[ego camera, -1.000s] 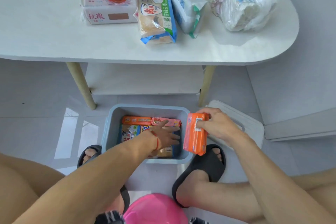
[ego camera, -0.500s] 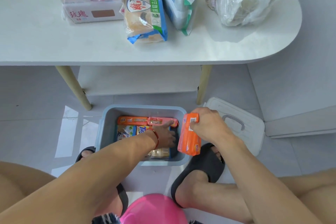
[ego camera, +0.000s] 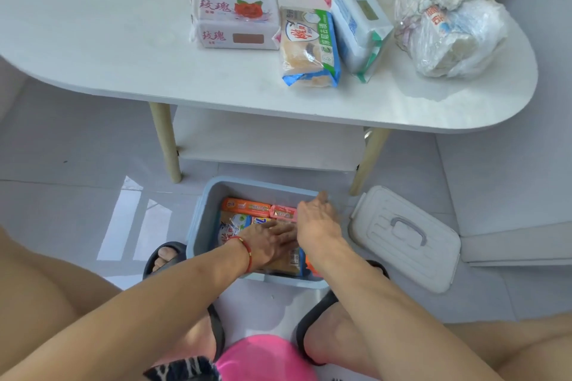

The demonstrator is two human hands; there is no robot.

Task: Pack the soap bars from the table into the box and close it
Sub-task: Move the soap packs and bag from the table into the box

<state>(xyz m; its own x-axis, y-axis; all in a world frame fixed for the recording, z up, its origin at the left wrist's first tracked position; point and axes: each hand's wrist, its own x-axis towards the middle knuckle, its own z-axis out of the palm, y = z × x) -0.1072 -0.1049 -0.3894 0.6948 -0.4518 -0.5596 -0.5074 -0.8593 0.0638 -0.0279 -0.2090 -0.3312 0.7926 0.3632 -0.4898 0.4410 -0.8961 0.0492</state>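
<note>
Both hands work inside the box (ego camera: 204, 219) on the floor. Left hand (ego camera: 269, 241) presses flat on soaps; right hand (ego camera: 315, 223), grip loose, seats an orange bar (ego camera: 310, 267). Tuck it level so the lid (ego camera: 402, 238) closes.

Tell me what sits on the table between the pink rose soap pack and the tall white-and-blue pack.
In the head view, a soap pack with a green and blue wrapper lies between the rose pack and the white-and-blue pack.

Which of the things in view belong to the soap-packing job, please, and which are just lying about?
Job: box, lid, rose soap pack, green-edged soap pack, left hand, right hand.
Lying about: plastic bag bundle, pink object.
</note>
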